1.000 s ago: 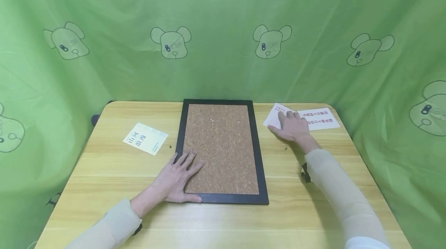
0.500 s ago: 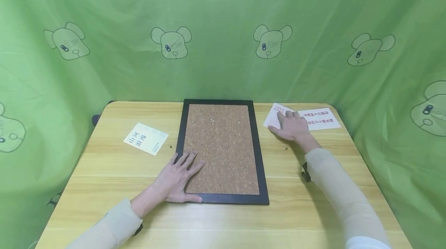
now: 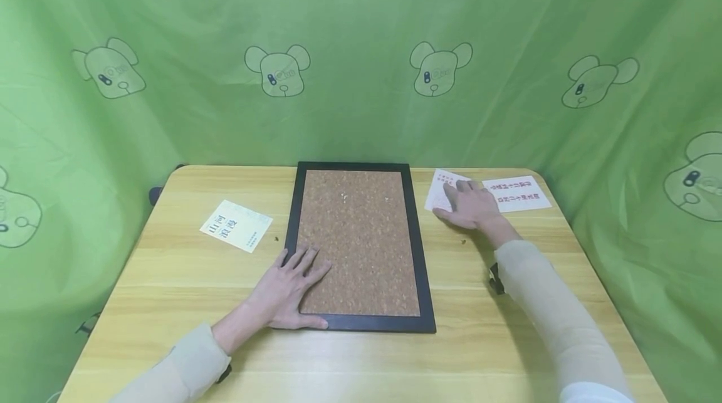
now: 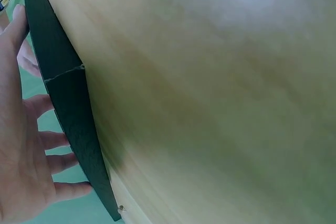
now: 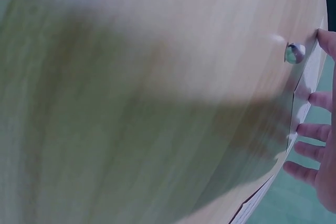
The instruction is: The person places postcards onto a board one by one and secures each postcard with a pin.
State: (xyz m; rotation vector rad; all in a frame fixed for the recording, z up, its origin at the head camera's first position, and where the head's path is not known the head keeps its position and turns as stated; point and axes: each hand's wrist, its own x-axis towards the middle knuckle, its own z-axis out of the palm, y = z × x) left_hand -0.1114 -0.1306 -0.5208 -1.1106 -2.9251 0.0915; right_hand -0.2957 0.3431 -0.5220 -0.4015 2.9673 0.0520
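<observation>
A cork board (image 3: 361, 240) in a black frame (image 3: 425, 290) lies on the table. My left hand (image 3: 287, 293) rests spread over its near left corner, thumb along the front edge of the frame. In the left wrist view the fingers (image 4: 63, 162) reach along the frame (image 4: 73, 108). To the right of the board, my right hand (image 3: 470, 205) presses its extended fingers on a small card with red print (image 3: 437, 190), partly hidden under the hand. Seen from the right wrist, the fingertips (image 5: 310, 129) touch the thin card (image 5: 310, 72).
A white strip with red characters (image 3: 516, 193) lies right of the right hand. On the left is a pale card with blue characters (image 3: 237, 224). Small objects lie on the wooden table (image 3: 361, 365), including a shiny rounded one (image 5: 295, 53). A green curtain (image 3: 361, 127) surrounds the table.
Under my right hand the card with red print has turned and slid slightly left, away from the strip. The right fingers have shifted a little left with it; the left hand stays put.
</observation>
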